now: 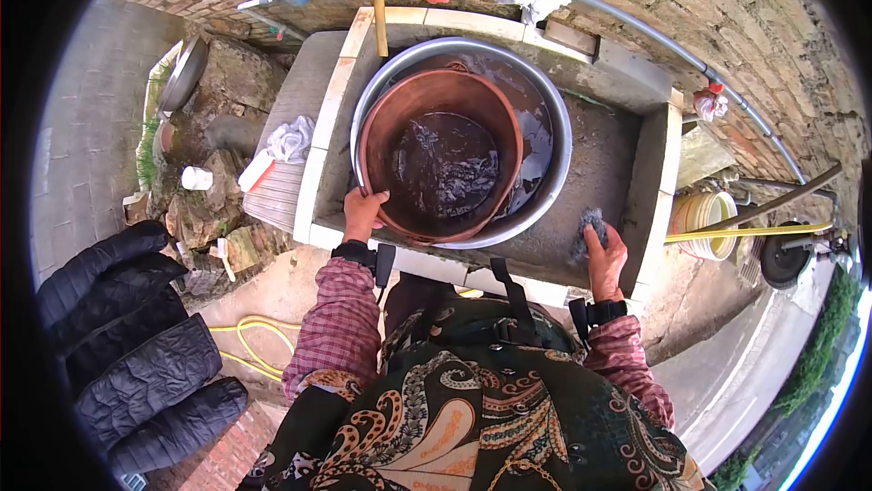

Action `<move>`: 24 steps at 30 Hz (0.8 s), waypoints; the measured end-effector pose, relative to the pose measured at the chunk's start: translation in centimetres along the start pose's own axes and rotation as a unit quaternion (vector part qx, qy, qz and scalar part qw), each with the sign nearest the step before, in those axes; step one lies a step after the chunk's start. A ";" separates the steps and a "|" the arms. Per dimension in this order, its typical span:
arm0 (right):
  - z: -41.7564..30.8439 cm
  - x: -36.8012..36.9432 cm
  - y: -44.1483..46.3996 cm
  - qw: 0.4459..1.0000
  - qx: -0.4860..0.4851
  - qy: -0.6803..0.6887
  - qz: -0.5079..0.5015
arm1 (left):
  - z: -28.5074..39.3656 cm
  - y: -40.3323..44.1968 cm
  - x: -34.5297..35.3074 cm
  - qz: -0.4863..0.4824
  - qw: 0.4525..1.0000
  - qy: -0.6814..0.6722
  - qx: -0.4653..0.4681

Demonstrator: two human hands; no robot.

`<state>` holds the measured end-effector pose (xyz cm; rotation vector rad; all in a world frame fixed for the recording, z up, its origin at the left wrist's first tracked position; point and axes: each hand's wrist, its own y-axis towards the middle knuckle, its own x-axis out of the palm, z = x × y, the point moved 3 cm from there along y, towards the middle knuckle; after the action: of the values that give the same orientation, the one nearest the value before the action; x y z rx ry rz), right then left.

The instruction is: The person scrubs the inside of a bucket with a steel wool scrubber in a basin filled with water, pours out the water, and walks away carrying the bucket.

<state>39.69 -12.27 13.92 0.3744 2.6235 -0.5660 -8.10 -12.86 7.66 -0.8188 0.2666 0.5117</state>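
Washing trough with nested vessels, seen from above. The reddish-brown pot (445, 93) sits within the metal basin (564, 141), toward its left side, and the basin occupies the left part of the trough (669, 141). The left hand (363, 214) has its fingers clamped on the pot's near-left rim. The right hand (607, 259), near and to the right, has its fingers closed around a grey scouring pad (591, 221), well apart from the pot.

Progress, as judged from this view: pot and pad are both in hand, and dark liquid lies in pot and basin alike, so the work appears under way and not finished. How much of the pot's wall is clean cannot be told (the liquid hides its bottom).

Surroundings: a yellowish outlet pipe (379, 14) hangs near the basin's far-left edge and could hinder a lift on that side; the basin's wall leaves little room around the pot at the left. Farther left lies a crumpled white bag (291, 139); to the right of the trough stands a pale yellow bucket (701, 223). A yellow hose (250, 332) is coiled on the ground, near left.
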 end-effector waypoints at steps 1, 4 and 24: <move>0.0 -0.2 -0.2 1.000 0.009 -0.005 0.005 | 0.3 -0.6 0.2 -0.027 0.999 -0.018 -0.016; 0.1 -0.7 -0.4 1.000 0.021 -0.009 -0.001 | 0.9 -2.2 1.1 -0.061 0.996 -0.060 -0.023; 3.8 -3.4 -2.0 0.995 0.079 -0.050 0.029 | 17.4 -7.1 16.8 0.011 0.862 0.372 0.343</move>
<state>43.26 -16.28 13.01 0.4576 2.4723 -0.7561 10.44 1.70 16.53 -0.2689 1.1098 0.0658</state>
